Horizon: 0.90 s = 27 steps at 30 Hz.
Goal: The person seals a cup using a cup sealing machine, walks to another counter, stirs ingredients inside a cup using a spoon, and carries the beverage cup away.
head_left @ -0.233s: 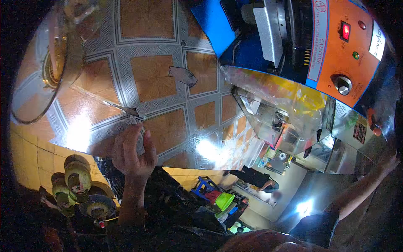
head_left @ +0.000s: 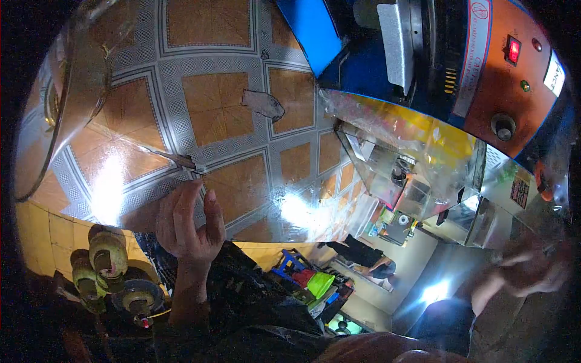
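My left hand [head_left: 192,224] rests at the near edge of the tile-patterned tabletop [head_left: 218,106], palm up-turned, fingers loosely bent and thumb apart, holding nothing. Just beyond its fingertips lies a thin, dark-ended sliver [head_left: 172,157], perhaps a scrap or a tear. My right hand [head_left: 535,266] is smeared by motion at the right, below the machine; its fingers and anything in them cannot be made out. That blue machine has an orange control panel [head_left: 514,91] with a lit red switch, a green lamp and a knob.
A pale torn patch [head_left: 264,104] marks the tabletop. Clear plastic [head_left: 399,130] with yellow lies beside the machine; a transparent round-rimmed object [head_left: 75,91] stands at left. Gas cylinders [head_left: 109,257] are on the floor. Another person [head_left: 366,257] and a blue chair [head_left: 290,263] are farther off.
My right hand has drawn away from the machine's side, down and toward my body. My left hand has barely moved. The view has shifted slightly.
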Available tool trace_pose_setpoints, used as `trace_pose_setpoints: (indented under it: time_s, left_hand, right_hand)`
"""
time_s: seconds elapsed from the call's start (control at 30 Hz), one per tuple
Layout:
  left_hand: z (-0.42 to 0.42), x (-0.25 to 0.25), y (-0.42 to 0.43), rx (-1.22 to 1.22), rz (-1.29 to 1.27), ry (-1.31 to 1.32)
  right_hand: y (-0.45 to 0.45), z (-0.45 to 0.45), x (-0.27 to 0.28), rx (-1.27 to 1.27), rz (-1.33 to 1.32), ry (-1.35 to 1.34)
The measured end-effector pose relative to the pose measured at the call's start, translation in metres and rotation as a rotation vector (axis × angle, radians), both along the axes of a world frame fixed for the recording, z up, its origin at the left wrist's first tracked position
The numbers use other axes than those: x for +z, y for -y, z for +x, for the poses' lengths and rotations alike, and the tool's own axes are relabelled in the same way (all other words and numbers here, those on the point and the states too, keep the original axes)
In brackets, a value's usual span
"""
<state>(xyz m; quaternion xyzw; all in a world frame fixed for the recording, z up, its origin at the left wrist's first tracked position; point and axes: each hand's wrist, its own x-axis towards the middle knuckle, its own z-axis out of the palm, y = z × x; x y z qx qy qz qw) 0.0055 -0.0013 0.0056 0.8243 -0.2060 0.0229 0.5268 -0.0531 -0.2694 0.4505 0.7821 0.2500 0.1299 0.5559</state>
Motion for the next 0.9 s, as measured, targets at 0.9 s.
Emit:
trace_pose_setpoints:
  time_s: [0.9]
  left_hand:
    - [-0.004,-0.006,-0.009,-0.1,-0.046,0.004]
  right_hand:
    - [-0.025,0.09,-0.224,-0.973,0.287,-0.034]
